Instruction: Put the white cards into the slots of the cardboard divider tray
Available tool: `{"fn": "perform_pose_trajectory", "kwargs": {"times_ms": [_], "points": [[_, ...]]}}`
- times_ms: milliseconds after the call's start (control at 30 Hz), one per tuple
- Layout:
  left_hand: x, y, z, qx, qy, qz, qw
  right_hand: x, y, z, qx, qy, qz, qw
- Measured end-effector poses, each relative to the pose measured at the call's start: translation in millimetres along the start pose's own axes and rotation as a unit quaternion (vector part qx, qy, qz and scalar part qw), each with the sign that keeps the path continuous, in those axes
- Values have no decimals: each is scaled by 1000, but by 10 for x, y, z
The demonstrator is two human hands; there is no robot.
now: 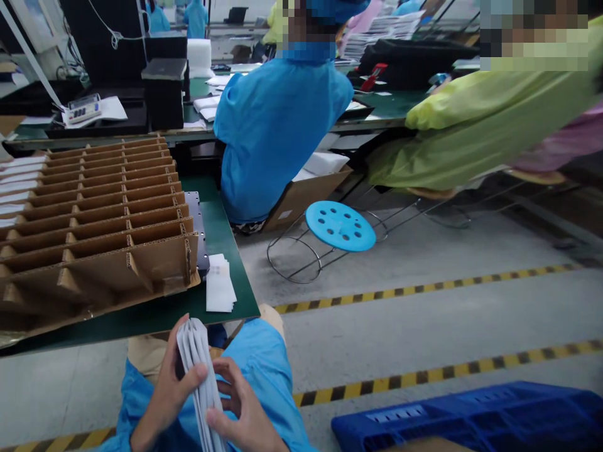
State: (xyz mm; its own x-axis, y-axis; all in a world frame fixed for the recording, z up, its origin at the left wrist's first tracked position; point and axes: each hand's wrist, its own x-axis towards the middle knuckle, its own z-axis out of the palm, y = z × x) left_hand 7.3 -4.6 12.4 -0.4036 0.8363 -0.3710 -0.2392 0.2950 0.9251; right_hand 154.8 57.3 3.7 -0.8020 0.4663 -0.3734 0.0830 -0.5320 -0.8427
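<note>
at the bottom centre of the frame, the left hand (170,384) and right hand (242,411) both close around a stack of white papers (200,376), held upright over the lap, below the green table (221,232).

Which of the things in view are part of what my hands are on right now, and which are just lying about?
In hand:
- left hand and right hand, gripping the sheaf of white sheets

Close by on the table edge:
- small white paper stack
- cardboard divider grid

Lying about:
- blue stool
- blue pallet
- open carton on the floor
</note>
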Motion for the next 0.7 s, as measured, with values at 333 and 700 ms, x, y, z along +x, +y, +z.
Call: {"fn": "perform_pose_trajectory", "kwargs": {"times_ms": [333,700], "points": [[-65,81,-45,-6,-14,19,1000,64,12,7,5,-18,-11,1000],[-119,175,-56,-254,-2,-40,966,195,96,164,103,45,-50,992]]}}
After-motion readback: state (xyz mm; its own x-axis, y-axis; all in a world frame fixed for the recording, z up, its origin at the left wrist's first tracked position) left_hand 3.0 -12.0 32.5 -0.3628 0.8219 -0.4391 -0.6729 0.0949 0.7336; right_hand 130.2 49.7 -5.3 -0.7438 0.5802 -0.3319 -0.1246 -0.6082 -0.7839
